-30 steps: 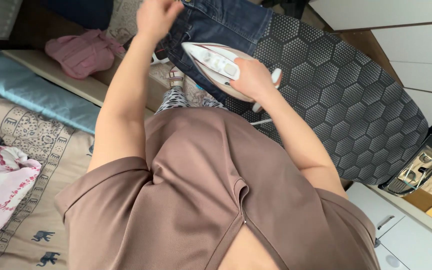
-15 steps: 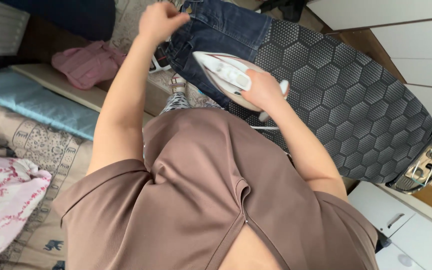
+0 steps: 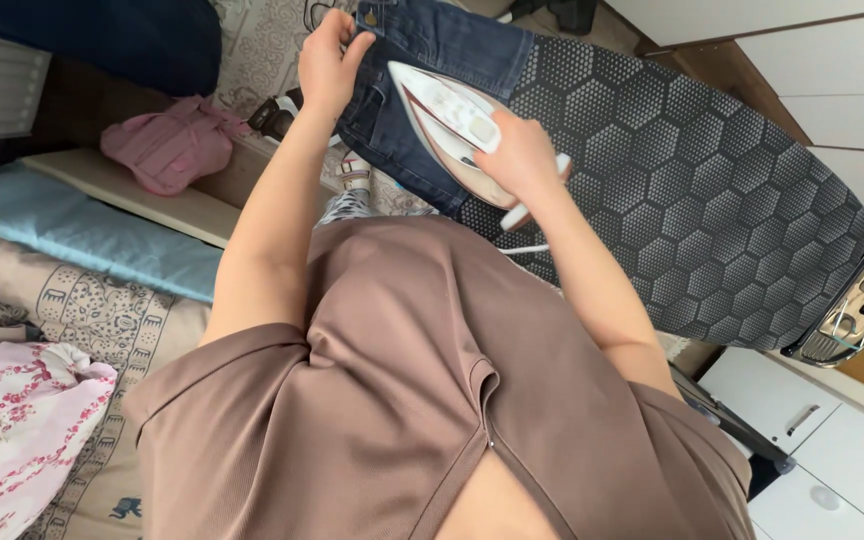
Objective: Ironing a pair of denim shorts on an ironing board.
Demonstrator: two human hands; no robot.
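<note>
Dark blue jeans (image 3: 432, 70) lie across the near end of an ironing board (image 3: 692, 190) with a dark honeycomb-patterned cover. My right hand (image 3: 517, 155) grips the handle of a white and maroon steam iron (image 3: 447, 115), which rests on the jeans. My left hand (image 3: 327, 65) presses on the left edge of the jeans by the waistband, fingers curled over the cloth. My brown shirt fills the lower middle of the view.
A black iron rest (image 3: 857, 300) sits at the board's right end. White drawers (image 3: 832, 450) stand at lower right. At left are a bed with patterned covers (image 3: 82, 300), a pink garment (image 3: 167, 145) and a floral pink cloth (image 3: 12, 430).
The iron's tip has slid further up the jeans. My left hand has come down from a raised fist onto the edge of the jeans.
</note>
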